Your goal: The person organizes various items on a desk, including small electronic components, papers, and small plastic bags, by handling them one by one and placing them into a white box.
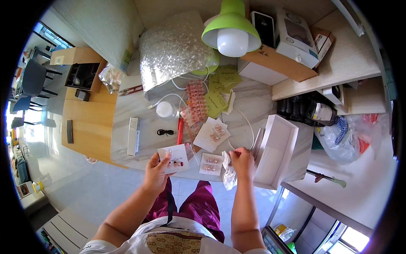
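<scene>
Marble tabletop (139,110) under a green lamp (231,29). Our left hand (157,169) pinches a white nail card (174,157), held up. Right hand (242,160) clutches crumpled plastic wrap (229,173). 2nd card (211,164) lies flat betw. both hands, nearer the right.

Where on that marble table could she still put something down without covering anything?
Bare marble shows between the white bar-shaped box and the black cable coil, and at the left edge. Another patch lies behind the open white box. The middle is crowded with nail cards, sticky notes and cables.
</scene>
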Tool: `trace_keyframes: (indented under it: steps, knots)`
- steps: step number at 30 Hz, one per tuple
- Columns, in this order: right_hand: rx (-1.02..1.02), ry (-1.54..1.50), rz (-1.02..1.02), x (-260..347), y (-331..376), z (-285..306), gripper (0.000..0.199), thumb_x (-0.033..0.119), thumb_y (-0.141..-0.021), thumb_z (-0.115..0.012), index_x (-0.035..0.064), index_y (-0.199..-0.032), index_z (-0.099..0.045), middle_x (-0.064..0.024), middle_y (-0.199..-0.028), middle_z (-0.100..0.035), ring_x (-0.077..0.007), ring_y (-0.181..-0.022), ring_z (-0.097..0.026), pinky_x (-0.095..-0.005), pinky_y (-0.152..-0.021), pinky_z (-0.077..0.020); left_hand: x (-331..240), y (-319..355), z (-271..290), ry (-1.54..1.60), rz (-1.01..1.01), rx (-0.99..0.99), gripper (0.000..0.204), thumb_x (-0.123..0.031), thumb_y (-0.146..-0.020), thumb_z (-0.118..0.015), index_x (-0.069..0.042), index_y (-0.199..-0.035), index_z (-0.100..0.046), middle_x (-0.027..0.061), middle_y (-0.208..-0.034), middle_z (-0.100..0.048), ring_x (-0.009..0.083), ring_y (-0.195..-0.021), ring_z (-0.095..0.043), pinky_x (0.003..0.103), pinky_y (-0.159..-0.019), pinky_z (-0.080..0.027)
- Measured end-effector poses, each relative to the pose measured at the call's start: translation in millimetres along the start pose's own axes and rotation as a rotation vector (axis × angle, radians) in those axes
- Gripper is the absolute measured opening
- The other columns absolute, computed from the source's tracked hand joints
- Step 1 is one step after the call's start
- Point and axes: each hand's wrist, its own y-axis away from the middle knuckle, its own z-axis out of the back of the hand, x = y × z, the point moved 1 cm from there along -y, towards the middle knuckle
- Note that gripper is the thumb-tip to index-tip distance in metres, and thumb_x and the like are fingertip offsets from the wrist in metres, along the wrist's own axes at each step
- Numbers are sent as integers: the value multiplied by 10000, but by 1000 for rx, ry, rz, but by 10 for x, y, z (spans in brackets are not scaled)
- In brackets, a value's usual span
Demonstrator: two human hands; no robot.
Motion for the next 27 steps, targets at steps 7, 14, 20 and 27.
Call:
trace_keyframes:
  steps: [7, 14, 20, 27]
  knots:
    - [-68, -206, 42, -236, -59, 44, 104, 149, -741, -687, 78, -803, -643, -92, -847, -641, -277, -771, -620, -380, -686, -486, 77, -20, -114, -6, -9, 42, 241, -235, -881, -622, -73, -1042, -545, 40, -941, -615, 130, -802, -610, 328, -697, -536]
    - [-113, 67, 117, -236, 38, 73, 121, 141, -711, -712, 84, -784, -634, -86, -847, -618, -271, -740, -610, -390, -657, -480, 140, -60, -204, -34, 26, 103, 257, -216, -900, -590, -66, -1103, -544, 58, -1002, -625, 150, -846, -629, 332, -731, -545]
    - [-65, -132, 108, -142, 50, 82, 155, 161, -712, -729, 59, -772, -629, -71, -738, -631, -247, -667, -609, -349, -620, -488, 189, -74, -261, -29, -3, 148, 249, -198, -917, -566, -50, -1116, -556, 67, -1014, -634, 151, -835, -638, 304, -718, -536]
    - [256, -699, 318, 900, 459, 499, 79, 46, -792, -675, 19, -863, -655, -24, -731, -648, -79, -632, -586, -220, -566, -461, 212, -58, -341, -117, -83, 263, 199, -165, -922, -562, -14, -1051, -578, 35, -932, -623, 101, -804, -594, 257, -728, -488]
